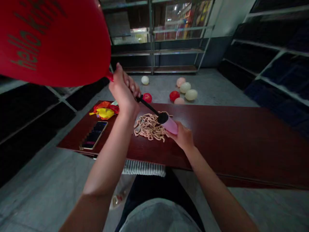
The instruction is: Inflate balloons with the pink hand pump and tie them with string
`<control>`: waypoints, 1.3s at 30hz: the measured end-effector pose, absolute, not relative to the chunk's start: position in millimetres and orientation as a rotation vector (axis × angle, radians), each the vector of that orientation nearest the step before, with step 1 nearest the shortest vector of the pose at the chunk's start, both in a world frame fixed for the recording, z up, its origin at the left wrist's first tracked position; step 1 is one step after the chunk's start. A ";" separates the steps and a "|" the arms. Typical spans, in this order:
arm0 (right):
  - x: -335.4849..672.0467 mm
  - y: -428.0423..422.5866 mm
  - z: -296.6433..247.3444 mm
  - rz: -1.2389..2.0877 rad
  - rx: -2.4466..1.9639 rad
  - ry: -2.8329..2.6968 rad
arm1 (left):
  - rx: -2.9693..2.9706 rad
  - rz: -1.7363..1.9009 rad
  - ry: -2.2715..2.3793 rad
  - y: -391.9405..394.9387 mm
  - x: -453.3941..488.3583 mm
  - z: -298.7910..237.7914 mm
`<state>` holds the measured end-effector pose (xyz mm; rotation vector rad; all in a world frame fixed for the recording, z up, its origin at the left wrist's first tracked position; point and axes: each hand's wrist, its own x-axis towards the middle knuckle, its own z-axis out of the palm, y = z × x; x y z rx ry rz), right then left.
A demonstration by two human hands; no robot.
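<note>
My left hand [124,87] is raised, its fingers closed around the neck of a large inflated red balloon [72,48] with "hello kitty" lettering. Out of the lower side of that hand runs the black rod of a pink balloon hand pump [171,125]; my fingers hide its far end. The pump's pink barrel is wrapped by my right hand [182,137], tilted over the table. Below the pump, several beige twisted, noodle-like strands [151,127] lie in a loose heap.
On the dark red table [217,135] lie a phone [94,135] and crumpled yellow and red balloons [105,111] at the left. Several small balloons [185,87] rest on the floor behind. Metal shelves [178,51] stand at the back and sides. A grey ribbed thing [143,168] sits under the near edge.
</note>
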<state>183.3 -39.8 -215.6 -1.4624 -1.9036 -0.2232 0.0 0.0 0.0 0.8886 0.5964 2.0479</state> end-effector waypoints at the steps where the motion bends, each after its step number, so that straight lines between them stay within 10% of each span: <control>1: 185.3 -40.1 -215.5 -0.210 -1.478 -1.877 | 0.914 2.013 0.612 5.8 9.5 -2.1; 14: 188.9 -39.5 -213.5 -0.163 -1.681 -1.717 | 0.846 1.651 0.700 36.1 85.2 -85.0; 39: 179.0 -44.4 -209.0 -0.273 -1.269 -2.007 | 0.393 1.795 0.733 15.3 -76.6 -78.1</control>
